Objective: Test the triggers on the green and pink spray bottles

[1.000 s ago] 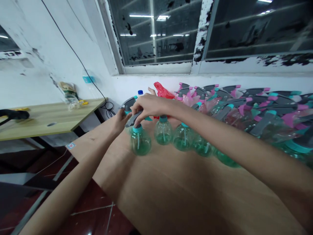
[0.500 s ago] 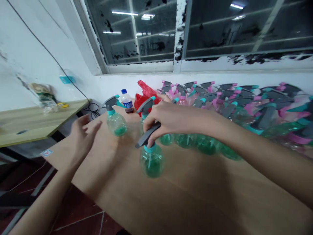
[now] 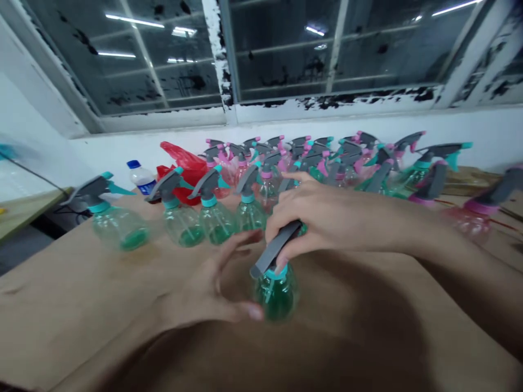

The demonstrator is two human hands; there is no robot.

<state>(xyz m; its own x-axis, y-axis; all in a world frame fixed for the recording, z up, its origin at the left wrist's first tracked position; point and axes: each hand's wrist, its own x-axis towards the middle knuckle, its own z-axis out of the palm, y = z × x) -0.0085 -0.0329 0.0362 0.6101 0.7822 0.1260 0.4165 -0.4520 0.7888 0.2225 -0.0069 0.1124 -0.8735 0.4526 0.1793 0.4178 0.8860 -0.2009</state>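
My right hand (image 3: 304,218) grips the teal collar and grey trigger head of a green spray bottle (image 3: 278,296), which stands upright above or on the wooden table. Its clear round body holds green liquid and a pale tube. To its left, my left hand (image 3: 204,288) is open, thumb and fingers spread around the bottle's side; whether the thumb touches it I cannot tell. Behind the left hand stand several more green spray bottles, among them one with a teal collar (image 3: 216,223) and another (image 3: 120,226) farther left, leaning.
Rows of pink and green spray bottles (image 3: 267,185) crowd the back of the table (image 3: 81,305). A red plastic bag (image 3: 183,163) and a blue-capped drink bottle (image 3: 141,177) sit by the wall. Another table (image 3: 28,209) is at the left, and a window (image 3: 163,60) is above.
The view has swung right. My right hand has carried the spray bottle from the left group nearer to me, while my left hand let go of the bottles at left and came beside it.
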